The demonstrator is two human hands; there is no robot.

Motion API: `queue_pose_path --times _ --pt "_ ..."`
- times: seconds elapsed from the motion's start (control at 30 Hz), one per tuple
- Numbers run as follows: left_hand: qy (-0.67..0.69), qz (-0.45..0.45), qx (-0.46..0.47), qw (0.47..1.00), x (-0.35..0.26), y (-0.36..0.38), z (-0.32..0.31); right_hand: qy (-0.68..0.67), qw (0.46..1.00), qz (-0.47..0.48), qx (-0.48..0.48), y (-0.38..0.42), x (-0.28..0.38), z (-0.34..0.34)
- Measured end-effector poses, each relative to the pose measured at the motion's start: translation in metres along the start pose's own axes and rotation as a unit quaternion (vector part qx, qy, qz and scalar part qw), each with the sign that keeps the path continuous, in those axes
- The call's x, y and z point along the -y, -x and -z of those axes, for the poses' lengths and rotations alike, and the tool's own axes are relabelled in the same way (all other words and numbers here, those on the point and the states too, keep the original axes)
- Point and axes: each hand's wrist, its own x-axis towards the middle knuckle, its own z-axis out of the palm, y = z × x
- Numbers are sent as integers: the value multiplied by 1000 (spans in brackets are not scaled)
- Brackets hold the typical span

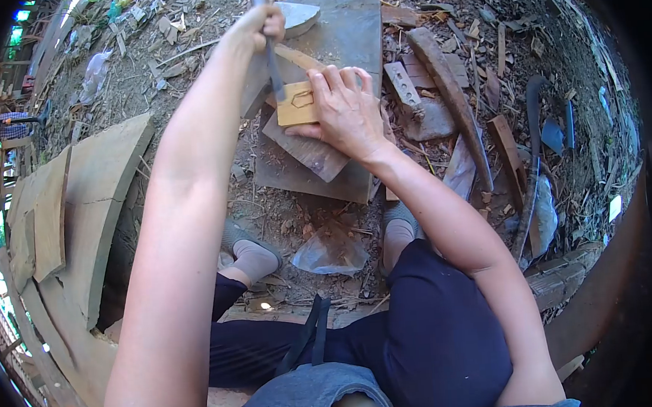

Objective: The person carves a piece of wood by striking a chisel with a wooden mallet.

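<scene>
A small yellow wooden block [296, 114] with a dark outlined shape on its face lies tilted over a larger board [315, 153]. My right hand [350, 105] is wrapped round the block's right side, thumb along its lower edge and fingers over the top. Above and to the left, my left hand [259, 27] is closed in a fist round a long, thin dark tool [273, 69], blurred by motion. The tool's lower end is at the block's upper left edge; whether they touch is unclear. A strip of wood [298, 58] lies behind the block.
A wide grey slab [353, 34] lies beneath the work. To the right are a perforated brick [401, 85], a long curved wooden piece [450, 95] and a curved blade [536, 116]. Large boards [98, 199] lean at left. A plastic bag [331, 254] lies between my feet. A person [14, 127] is far left.
</scene>
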Motion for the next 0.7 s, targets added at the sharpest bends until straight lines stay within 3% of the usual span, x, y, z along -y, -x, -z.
queue_pose_path --times 0.13,0.2,0.23,0.3,0.33,0.43,0.5,0.57,0.67,0.7 --pt "-45 -60 29 997 25 40 13 -3 1000 2 14 -1 -1 0" --pt "-27 -135 73 988 21 69 15 -10 1000 4 23 2 -1 2" --pt "-160 -216 103 958 24 98 23 -11 1000 3 26 2 2 2" --pt "-320 -241 44 915 37 137 18 -9 1000 3 22 -3 -2 4" --pt "-319 -241 42 916 48 144 20 -58 998 9 25 -2 -5 4" --pt "-594 -262 -16 760 81 164 15 -166 986 -1 24 -4 -16 7" --pt "-627 -402 -12 668 109 152 30 -287 956 -42 40 -5 -26 8" --pt "-633 -385 -34 671 126 151 35 -272 961 -31 38 -10 -30 9" --pt "-600 -386 -84 696 139 148 35 -184 979 88 0 -23 -35 11" --pt "-600 -384 -86 696 142 146 36 -186 978 89 1 -26 -32 14"
